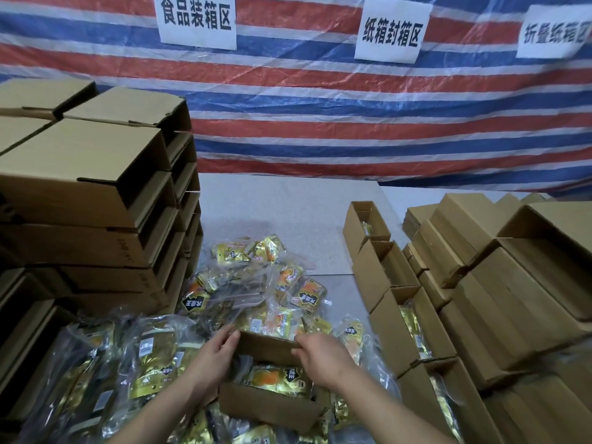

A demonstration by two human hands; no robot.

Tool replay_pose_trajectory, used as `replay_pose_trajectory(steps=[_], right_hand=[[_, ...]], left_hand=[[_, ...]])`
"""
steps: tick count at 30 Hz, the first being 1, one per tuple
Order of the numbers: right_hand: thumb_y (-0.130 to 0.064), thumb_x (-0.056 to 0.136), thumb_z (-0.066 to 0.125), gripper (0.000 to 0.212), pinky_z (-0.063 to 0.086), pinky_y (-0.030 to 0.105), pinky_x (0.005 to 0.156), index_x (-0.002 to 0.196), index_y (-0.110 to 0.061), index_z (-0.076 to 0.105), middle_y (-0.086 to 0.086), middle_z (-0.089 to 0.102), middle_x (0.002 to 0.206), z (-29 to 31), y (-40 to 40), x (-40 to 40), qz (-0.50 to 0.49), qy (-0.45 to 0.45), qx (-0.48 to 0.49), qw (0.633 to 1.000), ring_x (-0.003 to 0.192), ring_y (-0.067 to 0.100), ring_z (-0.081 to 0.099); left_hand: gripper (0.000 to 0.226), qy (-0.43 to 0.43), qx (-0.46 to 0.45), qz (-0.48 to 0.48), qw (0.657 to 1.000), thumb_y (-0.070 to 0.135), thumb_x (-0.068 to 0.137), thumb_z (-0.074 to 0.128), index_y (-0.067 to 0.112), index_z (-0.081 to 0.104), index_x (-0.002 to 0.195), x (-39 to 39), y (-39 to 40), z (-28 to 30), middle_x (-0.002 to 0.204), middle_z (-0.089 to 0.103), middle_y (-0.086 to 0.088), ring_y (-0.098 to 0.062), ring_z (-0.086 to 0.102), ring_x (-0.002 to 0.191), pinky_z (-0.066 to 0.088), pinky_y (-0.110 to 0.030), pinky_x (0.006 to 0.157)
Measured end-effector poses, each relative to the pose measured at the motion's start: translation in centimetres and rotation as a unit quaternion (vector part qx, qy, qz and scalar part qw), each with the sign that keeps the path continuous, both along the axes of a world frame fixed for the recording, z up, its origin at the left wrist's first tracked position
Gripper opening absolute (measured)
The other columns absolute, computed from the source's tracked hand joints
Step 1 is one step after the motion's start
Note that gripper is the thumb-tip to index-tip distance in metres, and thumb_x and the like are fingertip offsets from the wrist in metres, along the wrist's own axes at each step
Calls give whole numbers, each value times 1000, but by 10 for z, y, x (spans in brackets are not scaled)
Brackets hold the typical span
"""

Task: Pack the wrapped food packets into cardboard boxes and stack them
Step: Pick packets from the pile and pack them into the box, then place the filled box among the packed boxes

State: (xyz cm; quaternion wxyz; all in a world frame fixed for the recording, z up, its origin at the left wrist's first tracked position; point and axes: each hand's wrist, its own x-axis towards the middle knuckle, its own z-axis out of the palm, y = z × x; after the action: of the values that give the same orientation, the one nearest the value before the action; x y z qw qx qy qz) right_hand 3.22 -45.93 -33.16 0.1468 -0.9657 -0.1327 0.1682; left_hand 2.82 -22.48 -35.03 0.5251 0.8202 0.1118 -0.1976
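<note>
A striped red, white and blue tarp [320, 116] is hanging across the whole back, from nine o'clock round to three o'clock, and three white paper signs [197, 20] with black characters are hanging on it at twelve o'clock. Closed cardboard boxes are standing in a tall stack [96, 200] at nine o'clock, filling the left side. More closed boxes [512, 283] are sitting stacked at three o'clock. Just inside them, a row of open boxes [394, 293] is running from two o'clock down to five o'clock, each showing gold packets inside. The grey counter [272, 206] is carrying all of this and showing bare toward twelve o'clock. A loose heap of wrapped food packets [256, 283], gold and orange in clear plastic, is lying at the centre, and more bagged packets [121, 363] are lying at seven o'clock.

A small open box [272, 408] is sitting at six o'clock on top of the packets, with a gold and orange packet [275, 378] lying inside it. The left hand [213, 354] is gripping the left end of the box's far flap [266, 346], fingers curled over its edge. The right hand [323, 352] is pinching the right end of that same flap, fingers bent over the top.
</note>
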Motion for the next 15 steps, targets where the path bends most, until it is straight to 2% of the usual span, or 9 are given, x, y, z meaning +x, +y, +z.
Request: replay_pose_trajectory(steps=[1,2,4,6,8,10,12,13,15], right_hand=[[-34,103,47,19,39,32,67,87,-25,53,-5,53,81,3,-3,0,-21,-2,15,1000,76,18,53],[-35,102,48,17,41,32,68,87,-27,54,-6,55,82,7,-6,1,-41,-6,30,999,78,17,54],[-35,101,49,19,42,31,68,83,-30,52,-10,55,79,18,-14,7,-90,-28,56,994,77,15,54],[-35,101,49,23,44,33,66,80,-26,50,-8,57,77,33,-26,16,-148,-58,66,985,76,18,57],[-34,102,48,24,51,38,72,86,-19,58,1,65,85,50,-38,29,-210,-82,82,971,83,25,62],[-32,102,47,24,53,40,77,96,-16,62,6,68,94,66,-49,44,-266,-104,101,953,90,28,65],[-32,103,47,26,50,36,78,107,-14,65,8,68,104,79,-58,60,-309,-125,95,938,98,30,64],[-32,103,46,26,49,36,79,108,-14,65,9,68,107,84,-61,69,-322,-131,85,934,101,31,63],[-32,103,44,27,51,37,81,106,-15,64,10,68,109,92,-69,84,-335,-136,61,930,102,32,63]], left_hand=[[54,-10,-7,26,1000,48,103,32,22,37,151,3,-2,4,147,48,-2,-9,54,113,47,-22,88],[60,-24,-14,61,998,52,102,28,21,31,153,7,-6,11,154,40,-5,-18,49,129,43,-34,106],[69,-51,-32,133,989,61,99,24,22,25,156,14,-17,32,160,30,-4,-25,31,145,23,-44,119],[83,-76,-52,167,982,72,90,27,23,22,156,18,-38,51,161,28,-4,-27,28,147,23,-48,117],[97,-75,-77,150,983,79,79,33,24,17,157,21,-65,69,161,29,-5,-29,32,144,28,-51,114],[100,-50,-130,111,984,77,76,47,27,16,157,32,-97,81,157,35,-3,-28,42,138,35,-45,109],[91,-34,-156,62,985,68,80,60,26,26,153,50,-131,88,149,48,-2,-22,53,126,40,-36,105],[81,-32,-144,40,988,60,87,62,23,29,151,60,-148,89,145,51,-3,-21,55,122,42,-37,105],[66,-30,-109,25,993,41,97,53,18,25,152,83,-177,91,144,51,-9,-24,56,118,44,-40,104]])
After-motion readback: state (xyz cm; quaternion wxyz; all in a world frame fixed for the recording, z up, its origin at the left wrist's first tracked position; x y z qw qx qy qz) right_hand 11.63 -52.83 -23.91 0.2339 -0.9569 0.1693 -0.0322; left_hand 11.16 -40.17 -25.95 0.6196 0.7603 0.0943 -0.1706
